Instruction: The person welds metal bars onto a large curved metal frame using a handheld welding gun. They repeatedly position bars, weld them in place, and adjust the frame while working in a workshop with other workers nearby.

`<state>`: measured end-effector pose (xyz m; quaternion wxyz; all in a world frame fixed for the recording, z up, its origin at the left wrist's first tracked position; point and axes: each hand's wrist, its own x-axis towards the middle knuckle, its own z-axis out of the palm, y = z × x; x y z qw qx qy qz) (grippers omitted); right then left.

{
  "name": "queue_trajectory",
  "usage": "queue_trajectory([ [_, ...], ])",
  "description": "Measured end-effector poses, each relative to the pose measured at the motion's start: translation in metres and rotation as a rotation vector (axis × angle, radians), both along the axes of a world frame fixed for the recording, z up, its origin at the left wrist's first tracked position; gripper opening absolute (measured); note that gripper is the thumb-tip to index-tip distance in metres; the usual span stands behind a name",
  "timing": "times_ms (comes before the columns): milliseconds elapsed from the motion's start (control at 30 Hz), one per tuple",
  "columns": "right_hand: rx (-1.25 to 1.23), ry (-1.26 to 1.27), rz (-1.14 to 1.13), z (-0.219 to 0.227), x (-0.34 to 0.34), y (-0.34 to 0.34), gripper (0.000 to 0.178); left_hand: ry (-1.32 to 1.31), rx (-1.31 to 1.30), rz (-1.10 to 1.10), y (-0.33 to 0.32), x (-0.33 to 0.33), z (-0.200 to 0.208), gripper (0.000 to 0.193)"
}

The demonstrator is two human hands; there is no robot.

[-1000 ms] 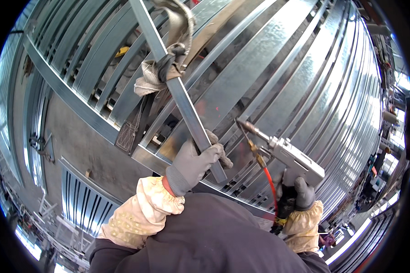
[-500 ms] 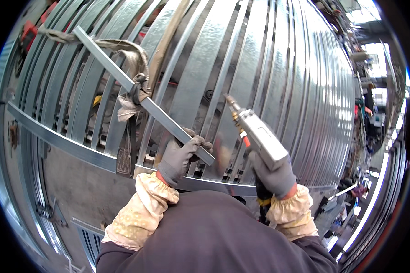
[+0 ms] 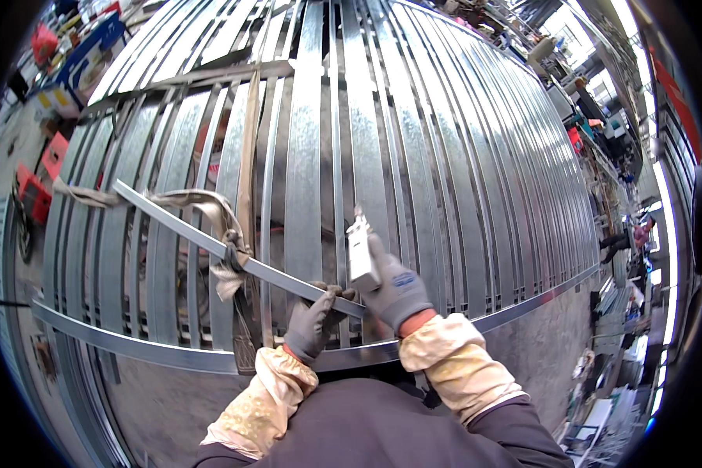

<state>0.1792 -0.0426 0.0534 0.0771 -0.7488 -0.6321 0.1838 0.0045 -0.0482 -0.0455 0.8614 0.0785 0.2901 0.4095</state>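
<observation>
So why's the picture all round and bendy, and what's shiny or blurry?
Head view: fisheye lens bends the near rail and leaves corners black; there too, glare whitens metal slats toward the top, and the tool in the right hand looks slightly blurred.

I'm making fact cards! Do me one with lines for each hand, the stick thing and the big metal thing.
Left hand: gray-gloved, gripping the metal bar near its right end
Right hand: gray-gloved, holding a silver tool, tip pointing away from the body
Stick: the bar, slanted, with knotted cloth around its middle
Big metal thing: slatted frame
</observation>
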Motion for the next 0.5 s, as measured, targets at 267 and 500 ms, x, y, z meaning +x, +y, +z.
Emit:
queue_trajectory([
  [267,0.025,0.115,-0.111,-0.011,-0.023,-0.006,0.086,0.105,0.08,-0.141,0.007,-0.006,-0.02,0.025],
  [500,0.075,0.364,-0.05,-0.018,-0.01,-0.004,0.091,0.191,0.216,-0.099,0.0,-0.007,-0.055,0.033],
])
